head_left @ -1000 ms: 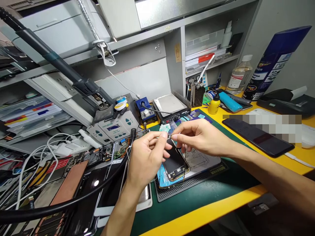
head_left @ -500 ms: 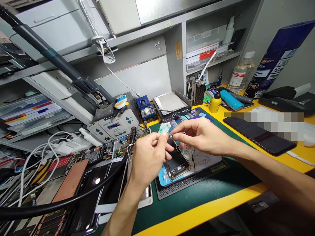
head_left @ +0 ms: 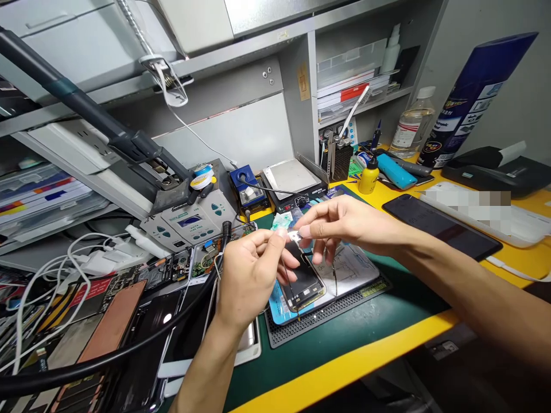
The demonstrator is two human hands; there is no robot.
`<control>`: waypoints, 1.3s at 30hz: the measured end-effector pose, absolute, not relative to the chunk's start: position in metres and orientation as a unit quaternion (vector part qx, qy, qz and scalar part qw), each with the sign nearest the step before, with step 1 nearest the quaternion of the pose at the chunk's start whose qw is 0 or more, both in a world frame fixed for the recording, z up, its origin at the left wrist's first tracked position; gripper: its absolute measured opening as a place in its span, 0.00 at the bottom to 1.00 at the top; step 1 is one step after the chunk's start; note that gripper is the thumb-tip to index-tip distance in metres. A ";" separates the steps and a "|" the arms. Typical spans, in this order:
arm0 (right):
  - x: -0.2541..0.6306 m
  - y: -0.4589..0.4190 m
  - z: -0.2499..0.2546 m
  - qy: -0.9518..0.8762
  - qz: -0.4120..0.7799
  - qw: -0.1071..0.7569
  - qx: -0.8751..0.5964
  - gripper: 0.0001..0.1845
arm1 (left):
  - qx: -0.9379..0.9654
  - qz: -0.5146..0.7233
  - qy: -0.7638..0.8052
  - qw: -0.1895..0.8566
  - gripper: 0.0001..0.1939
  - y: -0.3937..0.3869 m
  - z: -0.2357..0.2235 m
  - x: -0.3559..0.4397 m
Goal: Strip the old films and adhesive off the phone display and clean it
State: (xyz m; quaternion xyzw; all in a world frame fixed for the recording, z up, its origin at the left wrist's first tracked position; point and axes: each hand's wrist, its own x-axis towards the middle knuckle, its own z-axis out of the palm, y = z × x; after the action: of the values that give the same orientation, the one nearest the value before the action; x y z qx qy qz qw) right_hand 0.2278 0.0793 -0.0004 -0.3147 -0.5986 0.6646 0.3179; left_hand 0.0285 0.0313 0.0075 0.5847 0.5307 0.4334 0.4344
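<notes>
I see the left hand (head_left: 249, 272) and right hand (head_left: 350, 225), each grip closed, pinching a small part (head_left: 295, 236) above a phone screen (head_left: 306, 277).

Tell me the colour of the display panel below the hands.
The display panel is mostly black, seen best in the head view.

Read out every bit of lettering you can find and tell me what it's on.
"LEAD FREE", faint, on the grey station.
"ctronic", the word's start lost around the curve, on the dark blue can.
Too small or blurred to read: the clear bottle's label, the blue iron base's markings, the silver plate's print, and the dark phone's faint display.
Small silvery part: no lettering visible.
</notes>
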 end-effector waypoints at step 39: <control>0.229 0.077 0.005 -0.579 0.701 0.302 -0.288 0.10 | 0.577 0.457 0.504 0.452 0.14 0.028 0.006 0.030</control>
State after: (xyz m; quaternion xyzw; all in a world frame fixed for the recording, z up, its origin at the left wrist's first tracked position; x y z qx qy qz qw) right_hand 0.2290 0.0767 0.0054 -0.2883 -0.5788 0.7006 0.3018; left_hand 0.0304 0.0282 0.0057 0.5770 0.5040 0.4569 0.4520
